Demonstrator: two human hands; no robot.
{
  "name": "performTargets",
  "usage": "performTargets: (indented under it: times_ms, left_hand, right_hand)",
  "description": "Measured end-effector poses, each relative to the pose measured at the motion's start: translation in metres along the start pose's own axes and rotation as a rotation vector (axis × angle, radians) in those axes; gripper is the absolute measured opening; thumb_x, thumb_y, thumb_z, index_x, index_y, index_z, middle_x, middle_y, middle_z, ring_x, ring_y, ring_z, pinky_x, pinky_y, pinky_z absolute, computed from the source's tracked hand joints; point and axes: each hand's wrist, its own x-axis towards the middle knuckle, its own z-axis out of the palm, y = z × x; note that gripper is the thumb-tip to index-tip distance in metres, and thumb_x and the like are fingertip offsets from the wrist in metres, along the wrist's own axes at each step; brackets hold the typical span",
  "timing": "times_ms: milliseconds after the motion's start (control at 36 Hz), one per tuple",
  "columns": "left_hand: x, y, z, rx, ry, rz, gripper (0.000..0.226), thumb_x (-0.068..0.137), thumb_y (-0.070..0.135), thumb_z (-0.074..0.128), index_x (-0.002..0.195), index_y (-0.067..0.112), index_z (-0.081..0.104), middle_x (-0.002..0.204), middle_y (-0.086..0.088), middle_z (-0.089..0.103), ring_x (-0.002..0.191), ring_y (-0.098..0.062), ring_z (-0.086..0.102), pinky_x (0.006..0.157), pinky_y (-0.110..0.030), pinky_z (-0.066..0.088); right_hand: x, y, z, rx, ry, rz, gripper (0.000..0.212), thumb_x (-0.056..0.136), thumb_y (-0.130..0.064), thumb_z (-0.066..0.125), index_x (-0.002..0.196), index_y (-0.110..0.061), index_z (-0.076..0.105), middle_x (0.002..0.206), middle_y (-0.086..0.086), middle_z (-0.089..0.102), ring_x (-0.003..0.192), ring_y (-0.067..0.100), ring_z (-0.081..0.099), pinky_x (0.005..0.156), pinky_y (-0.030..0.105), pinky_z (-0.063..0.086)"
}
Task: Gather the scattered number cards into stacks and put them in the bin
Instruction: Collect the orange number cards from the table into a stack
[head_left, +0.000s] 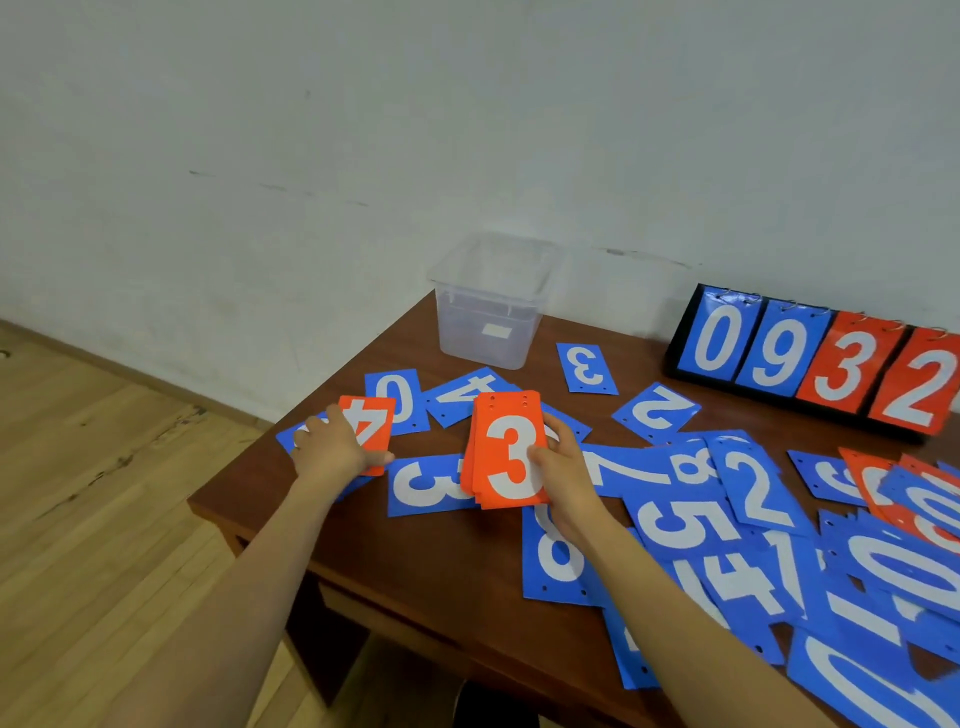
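On brown bench (441, 561), gathering orange cards: right hand (566, 467) gripping orange stack (506, 452) with 3 on top, left hand (335, 441) laid on orange 4 card (374, 421), perhaps pinching it, hard to judge from behind. Next, lift this card squarely onto stack, then carry all to clear bin (467, 332) at far bench corner.
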Motion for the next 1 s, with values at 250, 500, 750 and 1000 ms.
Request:
performTargets:
  times_ms: [250,500,750,1000]
  left_hand:
    - [0.005,0.000,-0.006,-0.021,-0.029,-0.041,0.114,0.062,0.050,0.082,0.145,0.012,0.013,0.146,-0.021,0.024,0.137,-0.038,0.024,0.107,-0.046,0.031]
    - [-0.012,0.011,0.001,-0.279,0.096,0.157,0.085,0.073,0.019,0.080,0.142,0.018,0.028,0.138,-0.015,0.037,0.122,-0.034,0.045,0.094,-0.042,0.046]
    - [-0.063,0.055,-0.004,-0.511,0.169,0.515,0.037,0.100,0.011,0.036,0.136,0.014,0.047,0.136,-0.010,0.048,0.119,-0.026,0.050,0.089,-0.032,0.043]
    - [-0.126,0.123,-0.003,-0.829,0.050,0.836,0.048,0.094,0.012,0.055,0.137,0.023,0.037,0.097,0.015,0.062,0.088,0.005,0.060,0.076,-0.017,0.052]
  right_hand:
    - [-0.001,0.005,0.001,-0.006,-0.006,0.028,0.051,0.097,-0.004,0.044,0.141,-0.029,0.034,0.136,0.007,0.047,0.094,0.020,0.057,0.058,0.029,0.054]
    - [-0.007,0.001,-0.012,-0.053,0.036,-0.008,0.047,0.097,-0.008,0.046,0.137,-0.029,0.036,0.133,0.008,0.051,0.107,0.028,0.060,0.080,0.043,0.056]
    - [-0.028,-0.003,-0.048,0.036,0.080,-0.097,0.043,0.096,-0.004,0.044,0.133,-0.025,0.040,0.121,0.002,0.052,0.102,0.023,0.060,0.072,0.037,0.057]
    - [-0.055,-0.009,-0.109,0.100,0.189,-0.143,0.042,0.094,-0.001,0.041,0.126,-0.028,0.044,0.123,0.010,0.058,0.101,0.029,0.063,0.078,0.045,0.057]
